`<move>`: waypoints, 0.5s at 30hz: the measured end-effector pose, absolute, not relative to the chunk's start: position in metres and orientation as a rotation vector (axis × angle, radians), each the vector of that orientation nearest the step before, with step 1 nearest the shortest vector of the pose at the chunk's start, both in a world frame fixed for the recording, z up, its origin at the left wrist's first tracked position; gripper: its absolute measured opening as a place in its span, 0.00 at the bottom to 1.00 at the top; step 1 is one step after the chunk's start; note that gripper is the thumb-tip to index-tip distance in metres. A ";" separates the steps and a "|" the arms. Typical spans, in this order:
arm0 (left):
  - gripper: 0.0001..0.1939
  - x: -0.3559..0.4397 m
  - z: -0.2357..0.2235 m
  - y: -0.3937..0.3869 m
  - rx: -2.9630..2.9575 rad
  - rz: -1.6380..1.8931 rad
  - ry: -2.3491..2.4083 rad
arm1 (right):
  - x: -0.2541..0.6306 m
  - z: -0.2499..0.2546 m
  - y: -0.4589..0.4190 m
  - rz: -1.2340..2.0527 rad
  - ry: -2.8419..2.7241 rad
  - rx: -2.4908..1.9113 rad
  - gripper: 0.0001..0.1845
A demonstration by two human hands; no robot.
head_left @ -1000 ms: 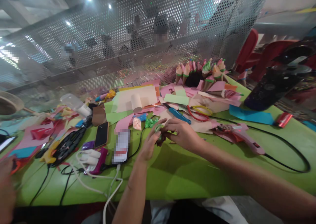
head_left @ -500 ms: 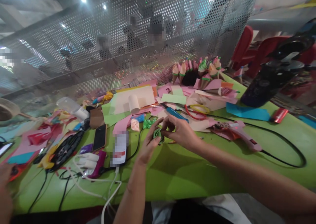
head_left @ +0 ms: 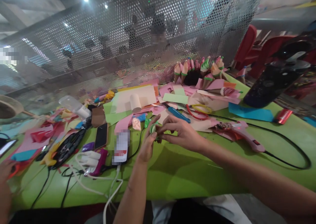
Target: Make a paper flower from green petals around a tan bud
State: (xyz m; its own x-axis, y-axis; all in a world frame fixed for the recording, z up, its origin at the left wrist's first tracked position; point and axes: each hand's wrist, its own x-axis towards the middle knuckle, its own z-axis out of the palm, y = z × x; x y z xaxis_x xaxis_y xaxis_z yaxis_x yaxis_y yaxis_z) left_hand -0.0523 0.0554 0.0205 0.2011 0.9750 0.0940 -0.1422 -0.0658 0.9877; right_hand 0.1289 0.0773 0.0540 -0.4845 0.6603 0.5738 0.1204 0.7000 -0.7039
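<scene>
A small green coil (head_left: 153, 129), looking like a rolled strip of paper, is held above the green table. My left hand (head_left: 147, 144) grips it between thumb and fingers from the left. From the right, my right hand (head_left: 184, 134) reaches in with its thumb and fingertips pinched at the coil's edge. The fingers partly cover the coil. Behind my hands lie a blue-handled cutter (head_left: 178, 114) and red-handled scissors (head_left: 197, 113). A pink glue gun (head_left: 247, 136) rests to the right.
Cone-shaped paper ice creams (head_left: 206, 66) stand at the back by a perforated metal screen (head_left: 103, 49). Phones (head_left: 101, 136), cables and paper scraps spread across the left. A dark bottle (head_left: 271, 79) stands at the right. Another person's hand (head_left: 7, 171) shows at the left edge.
My right fingers have straightened a little and shifted along the coil, which has turned in my left hand. The whole view has moved slightly; the other things on the table stay put.
</scene>
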 end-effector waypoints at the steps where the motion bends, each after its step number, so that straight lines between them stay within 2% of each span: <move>1: 0.32 -0.052 0.019 0.056 1.256 1.196 0.891 | 0.129 0.054 0.078 0.734 -2.040 -0.579 0.05; 9: 0.32 -0.053 0.011 0.058 1.242 1.208 0.823 | 0.128 0.047 0.082 0.712 -2.038 -0.647 0.05; 15: 0.32 -0.053 0.012 0.059 1.255 1.196 0.808 | 0.129 0.046 0.080 0.582 -2.049 -0.643 0.10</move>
